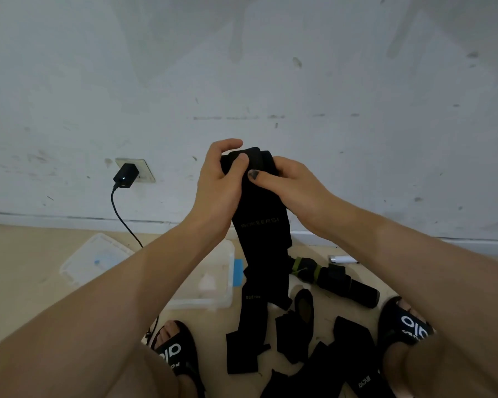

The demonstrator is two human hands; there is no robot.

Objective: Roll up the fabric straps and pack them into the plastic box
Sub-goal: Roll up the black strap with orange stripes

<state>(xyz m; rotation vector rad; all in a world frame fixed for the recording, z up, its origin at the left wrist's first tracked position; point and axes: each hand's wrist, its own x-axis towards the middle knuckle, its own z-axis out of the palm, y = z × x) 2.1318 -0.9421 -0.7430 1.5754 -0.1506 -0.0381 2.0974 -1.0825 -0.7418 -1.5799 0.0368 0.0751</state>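
Head view: black fabric strap point(260, 222) held mid-air before wall, top end part-rolled. Left hand point(219, 179) and right hand point(288, 182) — fingers pinching roll. Advice — keep turns tight, edges aligned. Plastic box point(213, 282) on floor, lower left.

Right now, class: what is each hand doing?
Left hand: grips the strap at its rolled top.
Right hand: pinches the same strap.
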